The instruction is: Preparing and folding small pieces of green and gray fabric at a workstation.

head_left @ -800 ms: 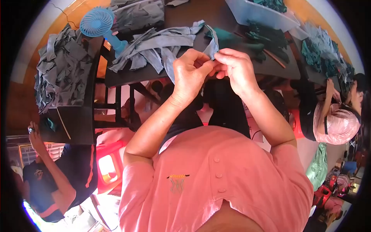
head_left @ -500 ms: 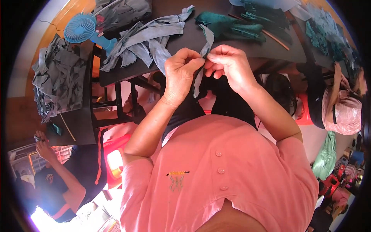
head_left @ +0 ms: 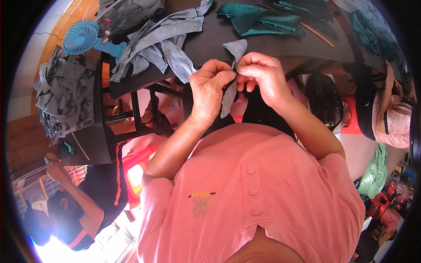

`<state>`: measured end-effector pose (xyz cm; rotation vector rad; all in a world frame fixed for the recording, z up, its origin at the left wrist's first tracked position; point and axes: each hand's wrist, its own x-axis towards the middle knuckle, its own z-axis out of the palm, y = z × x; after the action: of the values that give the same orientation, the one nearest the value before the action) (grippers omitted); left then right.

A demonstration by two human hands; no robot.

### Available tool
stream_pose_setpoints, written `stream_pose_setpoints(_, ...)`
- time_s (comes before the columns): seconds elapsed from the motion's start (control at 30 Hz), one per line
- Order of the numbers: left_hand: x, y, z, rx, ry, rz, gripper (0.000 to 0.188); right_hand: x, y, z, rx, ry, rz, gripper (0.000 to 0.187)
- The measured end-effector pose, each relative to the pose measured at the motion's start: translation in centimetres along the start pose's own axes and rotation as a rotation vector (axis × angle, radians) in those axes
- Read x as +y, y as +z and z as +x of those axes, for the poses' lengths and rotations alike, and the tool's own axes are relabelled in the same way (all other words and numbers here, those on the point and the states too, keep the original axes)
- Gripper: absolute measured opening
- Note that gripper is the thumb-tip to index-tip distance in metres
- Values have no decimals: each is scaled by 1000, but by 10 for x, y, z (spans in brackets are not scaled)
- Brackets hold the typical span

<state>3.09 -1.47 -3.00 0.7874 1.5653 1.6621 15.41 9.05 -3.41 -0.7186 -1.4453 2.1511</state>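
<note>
Both my hands meet at a narrow strip of grey-blue fabric (head_left: 237, 49), near the table's front edge. My left hand (head_left: 209, 85) pinches its left edge between thumb and fingers. Closed on the other edge, thumb against forefinger, is my right hand (head_left: 259, 72). The strip's upper end folds over above the fingers, and its lower part hangs down between my wrists. Just beyond my left hand lies a loose spread of similar grey-blue strips (head_left: 169, 39). Folded dark green fabric pieces (head_left: 263, 21) rest on the table beyond my right hand.
The dark table (head_left: 206, 46) spans the far side. A blue fan (head_left: 81, 37) stands at its left, near a heap of grey fabric (head_left: 66, 94). A wooden stick (head_left: 318, 34) lies at the right. Other people sit left, a forearm (head_left: 81, 199) showing, and right, in a pink top (head_left: 394, 124).
My view has shifted slightly. The strip's top end now folds over just above my fingers, where before it stood taller. Both hands keep their pinch on it.
</note>
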Motion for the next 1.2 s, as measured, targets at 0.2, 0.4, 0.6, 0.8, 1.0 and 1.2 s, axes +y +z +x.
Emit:
stream_pose_setpoints(0.2, -10, 0, -3, -36, 145, 152, 2, -6, 4, -6, 23, -59, -238, 9)
stream_pose_setpoints(0.4, -5, 1, -5, -43, -105, -112, 4, 6, -7, -9, -11, -43, -144, 11)
stream_pose_setpoints(0.6, -15, 0, -12, -95, -314, -468, 14, 20, -4, -15, 75, 20, -6, 12)
stream_pose_setpoints(0.8, -23, -8, -13, -190, -200, -327, 17, 21, -3, -22, 27, -27, -110, 11)
stream_pose_setpoints(1.0, -38, 4, -17, -19, 120, -97, 8, 31, -1, -23, 57, -99, -74, 11)
stream_pose_setpoints(1.2, -31, 22, -18, 111, 75, -386, 17, 36, 12, -17, 162, -137, -179, 11)
